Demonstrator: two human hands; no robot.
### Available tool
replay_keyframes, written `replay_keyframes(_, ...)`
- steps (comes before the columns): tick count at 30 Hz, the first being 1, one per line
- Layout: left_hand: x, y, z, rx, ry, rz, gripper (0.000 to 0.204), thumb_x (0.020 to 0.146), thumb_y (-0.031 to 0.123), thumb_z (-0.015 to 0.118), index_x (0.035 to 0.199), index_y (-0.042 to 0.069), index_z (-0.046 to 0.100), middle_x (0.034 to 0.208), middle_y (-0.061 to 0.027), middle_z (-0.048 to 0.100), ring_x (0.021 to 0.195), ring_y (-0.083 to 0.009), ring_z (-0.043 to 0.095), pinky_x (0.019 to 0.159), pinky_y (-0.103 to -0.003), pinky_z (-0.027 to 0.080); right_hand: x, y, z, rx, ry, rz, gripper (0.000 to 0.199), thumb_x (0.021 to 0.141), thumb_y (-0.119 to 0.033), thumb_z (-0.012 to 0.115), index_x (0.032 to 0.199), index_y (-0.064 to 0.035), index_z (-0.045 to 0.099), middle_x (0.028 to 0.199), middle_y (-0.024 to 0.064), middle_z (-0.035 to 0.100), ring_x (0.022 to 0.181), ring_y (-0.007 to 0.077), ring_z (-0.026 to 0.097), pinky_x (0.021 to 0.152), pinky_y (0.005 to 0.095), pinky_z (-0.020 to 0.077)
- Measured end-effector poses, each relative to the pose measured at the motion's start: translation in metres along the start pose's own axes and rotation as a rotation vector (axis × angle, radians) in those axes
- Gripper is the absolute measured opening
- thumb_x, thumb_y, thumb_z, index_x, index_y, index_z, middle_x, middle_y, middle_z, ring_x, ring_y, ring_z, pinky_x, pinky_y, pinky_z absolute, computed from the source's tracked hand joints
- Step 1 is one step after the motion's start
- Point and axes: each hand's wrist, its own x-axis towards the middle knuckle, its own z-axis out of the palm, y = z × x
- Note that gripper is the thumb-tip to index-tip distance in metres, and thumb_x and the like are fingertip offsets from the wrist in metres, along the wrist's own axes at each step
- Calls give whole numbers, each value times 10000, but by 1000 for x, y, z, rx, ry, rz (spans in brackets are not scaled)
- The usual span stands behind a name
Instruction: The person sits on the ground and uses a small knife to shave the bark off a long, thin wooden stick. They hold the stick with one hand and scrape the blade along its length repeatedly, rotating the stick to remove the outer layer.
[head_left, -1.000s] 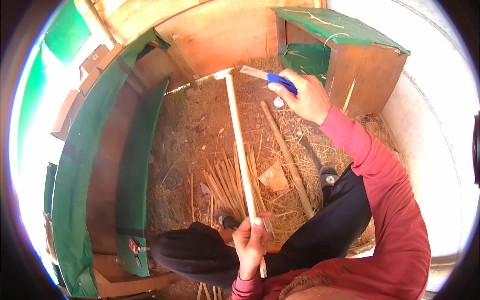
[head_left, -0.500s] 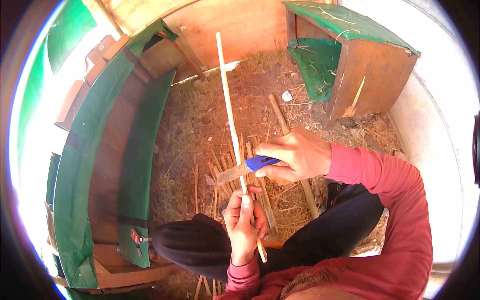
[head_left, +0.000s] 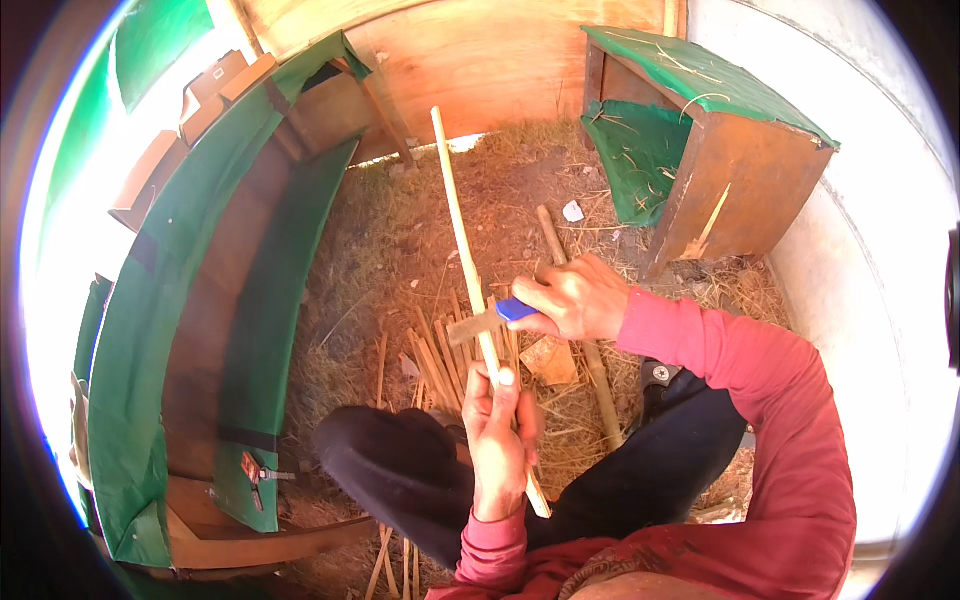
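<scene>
A long, thin, pale wooden stick (head_left: 457, 215) slants up and away from me, its far end well beyond both hands. Its lower part is gripped in my left hand (head_left: 503, 435), the thumb lying along it and the near end poking out below the palm. My right hand (head_left: 580, 300) is closed around the blue handle of a knife (head_left: 514, 310). The knife's broad, dull blade (head_left: 472, 328) lies across the stick a little above my left fingers.
Several split wood strips (head_left: 432, 365) lie on the straw-strewn ground ahead, beside a thick pole (head_left: 603, 390). A green-covered bench (head_left: 265, 350) runs along the left, with a small red-and-metal item (head_left: 256, 472) on its near end. A wooden cabinet (head_left: 755, 190) stands at the back right.
The blade and my right hand have shifted slightly up relative to my left hand, staying against the stick. The stick's far end sits lower in view, and the whole view has shifted a little.
</scene>
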Motion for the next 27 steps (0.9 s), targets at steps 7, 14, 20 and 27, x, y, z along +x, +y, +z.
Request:
replay_keyframes(7, 18, 10, -16, -170, 92, -75, 160, 1033, 274, 449, 971, 127, 466, 428, 30, 325, 288, -84, 245, 327, -228, 195, 26, 11, 39, -91, -85, 83, 464, 894, -546, 567, 1002, -95, 573, 563, 145, 568, 447, 356, 585, 427, 455, 458)
replay_keyframes(14, -15, 32, -23, -29, -206, -145, 191, 1022, 282, 463, 912, 126, 456, 474, 35, 373, 303, -75, 309, 300, -229, 235, -1, 154, 6, -347, -30, 1042, 486, 968, -506, 446, 1066, -71, 639, 771, 240, 658, 760, 413, 655, 683, 517, 508)
replay_keyframes(20, 55, 43, -55, -6, -100, -239, 351, 1040, 424, 336, 871, 130, 428, 426, 10, 321, 297, -91, 259, 310, -239, 192, 28, 89, 0, -39, 95, 587, 370, 963, -423, 534, 908, -60, 579, 632, 150, 624, 553, 369, 617, 534, 469, 482)
replay_keyframes(27, 50, 23, -49, 126, -33, -177, 374, 1036, 453, 349, 864, 130, 426, 432, 11, 331, 300, -74, 254, 309, -225, 185, 42, 11, 28, 280, 16, -10, 354, 925, -416, 599, 890, -65, 561, 544, 119, 551, 469, 339, 575, 453, 436, 444)
